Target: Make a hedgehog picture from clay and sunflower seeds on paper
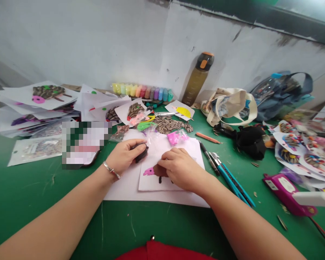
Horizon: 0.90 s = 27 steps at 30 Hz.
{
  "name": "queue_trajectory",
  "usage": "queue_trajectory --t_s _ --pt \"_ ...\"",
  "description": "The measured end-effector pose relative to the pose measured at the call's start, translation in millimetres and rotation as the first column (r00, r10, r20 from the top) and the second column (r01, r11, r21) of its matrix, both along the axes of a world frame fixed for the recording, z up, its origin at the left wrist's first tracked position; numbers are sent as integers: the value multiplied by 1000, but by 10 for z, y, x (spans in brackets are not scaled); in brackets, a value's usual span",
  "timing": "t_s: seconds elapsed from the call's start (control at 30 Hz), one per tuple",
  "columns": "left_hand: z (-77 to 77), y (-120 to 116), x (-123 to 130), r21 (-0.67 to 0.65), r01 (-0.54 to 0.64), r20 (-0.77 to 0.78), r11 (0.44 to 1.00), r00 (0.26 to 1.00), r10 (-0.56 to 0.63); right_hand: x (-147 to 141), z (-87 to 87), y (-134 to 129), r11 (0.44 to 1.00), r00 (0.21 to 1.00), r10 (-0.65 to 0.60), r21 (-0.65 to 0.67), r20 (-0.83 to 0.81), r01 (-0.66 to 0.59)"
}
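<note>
The left hand [122, 157] holds a dark lump of modelling clay [143, 153], its fingers [135, 147] curled closed over it, the lump's long axis slanting across the fingertips. The right hand [180, 170] is the nearer to the white card [151, 183], its fingers [168, 162] pressed together, tips down on a patch of brown clay [158, 171] beside a pink clay shape [148, 171]. The card lies on a larger sheet of white paper [124, 191] on the green tabletop [35, 206]. Beyond it sit a heap of striped sunflower seeds [173, 125] and a clear bag of pink clay [177, 137]. A water bottle [198, 79] carries no readable writing, and the label on the magenta case [285, 193] is too small to read
</note>
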<state>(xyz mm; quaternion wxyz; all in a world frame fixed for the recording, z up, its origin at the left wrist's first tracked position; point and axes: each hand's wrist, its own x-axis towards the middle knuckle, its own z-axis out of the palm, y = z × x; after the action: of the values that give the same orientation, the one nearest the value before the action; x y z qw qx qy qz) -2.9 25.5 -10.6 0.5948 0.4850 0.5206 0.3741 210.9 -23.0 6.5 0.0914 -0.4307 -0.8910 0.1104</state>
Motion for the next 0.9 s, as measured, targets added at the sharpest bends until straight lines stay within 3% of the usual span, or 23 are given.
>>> queue_trajectory --t_s 0.4,0.6,0.77,0.9 --pt "101 -24 24 -89 -63 100 994 992 72 135 38 82 994 994 -107 30 33 106" --pt "166 -73 64 -163 -66 199 984 975 99 81 54 66 993 994 -102 64 34 100" --pt "145 -72 66 -125 -51 156 991 985 70 60 59 73 985 987 -153 79 38 150" --pt "106 -39 29 -14 -55 35 998 998 55 62 52 82 987 991 -133 99 33 130"
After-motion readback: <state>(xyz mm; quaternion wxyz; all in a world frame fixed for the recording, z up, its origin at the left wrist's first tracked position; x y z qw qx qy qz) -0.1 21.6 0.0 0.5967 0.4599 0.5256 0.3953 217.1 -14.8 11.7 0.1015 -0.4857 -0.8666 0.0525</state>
